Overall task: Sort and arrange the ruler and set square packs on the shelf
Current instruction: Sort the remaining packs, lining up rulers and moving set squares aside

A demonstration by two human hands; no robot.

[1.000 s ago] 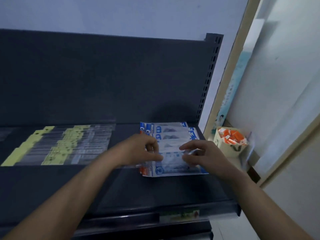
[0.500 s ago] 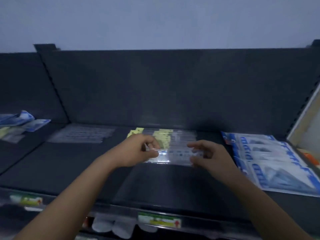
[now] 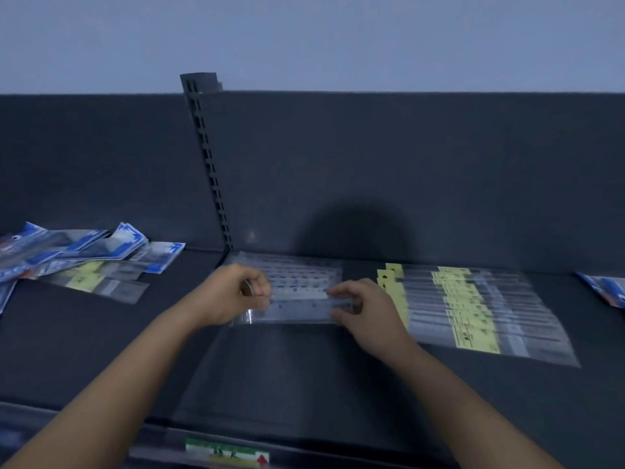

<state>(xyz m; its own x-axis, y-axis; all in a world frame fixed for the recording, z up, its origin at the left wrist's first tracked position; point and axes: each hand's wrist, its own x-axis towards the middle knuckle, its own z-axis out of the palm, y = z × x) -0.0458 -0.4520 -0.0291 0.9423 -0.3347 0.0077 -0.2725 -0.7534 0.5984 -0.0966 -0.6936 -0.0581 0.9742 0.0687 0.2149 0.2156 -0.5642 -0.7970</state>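
A clear ruler pack (image 3: pixel 297 309) is held flat just above the dark shelf (image 3: pixel 270 384). My left hand (image 3: pixel 233 296) pinches its left end and my right hand (image 3: pixel 365 309) pinches its right end. Behind it lies a row of several similar clear ruler packs (image 3: pixel 291 275). To the right, several ruler packs with yellow labels (image 3: pixel 473 309) lie fanned out. A loose heap of blue set square packs (image 3: pixel 74 248) sits at the far left, with two yellow-labelled ruler packs (image 3: pixel 101 282) under it. Another blue set square pack (image 3: pixel 605 289) shows at the right edge.
The slotted shelf upright (image 3: pixel 209 164) splits the dark back panel. A green and white price label (image 3: pixel 226 451) sits on the front rail. Bare shelf surface lies in front of the packs.
The view swung left from the blue set square stack past the yellow-labelled rulers. Both hands carried the clear ruler pack left with it, now at the row of clear packs.
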